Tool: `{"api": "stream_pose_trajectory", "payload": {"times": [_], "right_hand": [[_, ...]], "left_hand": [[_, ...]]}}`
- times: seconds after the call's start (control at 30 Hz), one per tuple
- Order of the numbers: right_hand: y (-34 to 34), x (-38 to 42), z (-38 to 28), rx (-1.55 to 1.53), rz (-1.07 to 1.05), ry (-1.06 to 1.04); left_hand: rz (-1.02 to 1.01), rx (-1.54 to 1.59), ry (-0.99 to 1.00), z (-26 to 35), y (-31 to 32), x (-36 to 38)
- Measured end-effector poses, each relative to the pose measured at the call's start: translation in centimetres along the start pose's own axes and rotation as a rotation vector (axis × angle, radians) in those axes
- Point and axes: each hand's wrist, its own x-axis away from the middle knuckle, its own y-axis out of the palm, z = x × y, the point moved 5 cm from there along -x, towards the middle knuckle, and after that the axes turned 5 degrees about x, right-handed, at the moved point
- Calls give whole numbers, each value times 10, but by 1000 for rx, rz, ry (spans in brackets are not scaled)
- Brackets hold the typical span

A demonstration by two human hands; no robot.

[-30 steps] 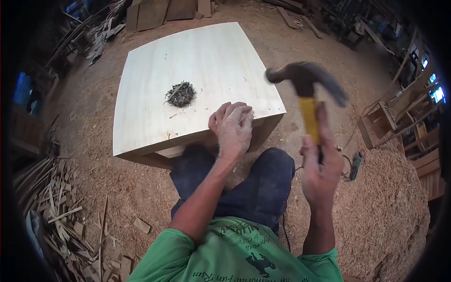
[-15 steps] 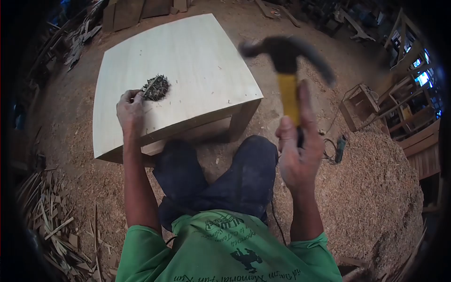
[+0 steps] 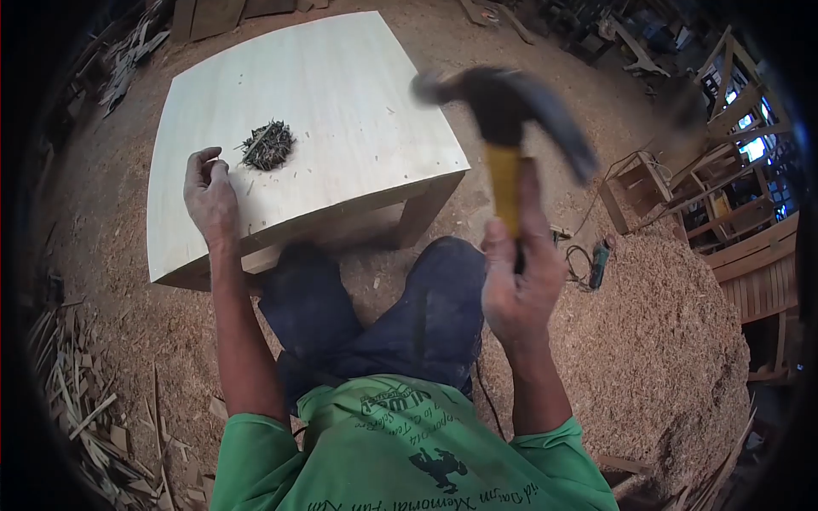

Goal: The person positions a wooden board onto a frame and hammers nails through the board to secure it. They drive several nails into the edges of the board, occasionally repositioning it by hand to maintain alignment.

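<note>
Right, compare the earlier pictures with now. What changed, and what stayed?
The left hand moved from the near edge of the panel, leftward to beside the dark pile; whether it grips anything is unclear. Unchanged: the right hand gripping the raised hammer, the pile on the panel.

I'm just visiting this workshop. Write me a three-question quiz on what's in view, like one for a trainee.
1. Which hand grips the hammer?
2. True or false: the dark heap lies on the pale wooden top.
3. What colour is the shirt? A) red; B) green; C) white.

Key: 1. The right hand. 2. True. 3. B.
</note>
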Motion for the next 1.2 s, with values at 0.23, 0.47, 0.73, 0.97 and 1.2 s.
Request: {"api": "stream_pose_trajectory", "payload": {"times": [0.23,0.47,0.73,0.97,1.2], "right_hand": [[38,7,36,335,-354,157],[31,5,24,184,-132,108],[32,9,23,165,-145,132],[39,13,27,191,-271,246],[41,9,16,97,-227,190]], "left_hand": [[75,135,-33,-9,-5,0],[98,156,-55,24,-20,35],[-73,121,44,64,41,112],[-197,-255,194,77,97,149],[-239,-300,153,54,109,148]]}}
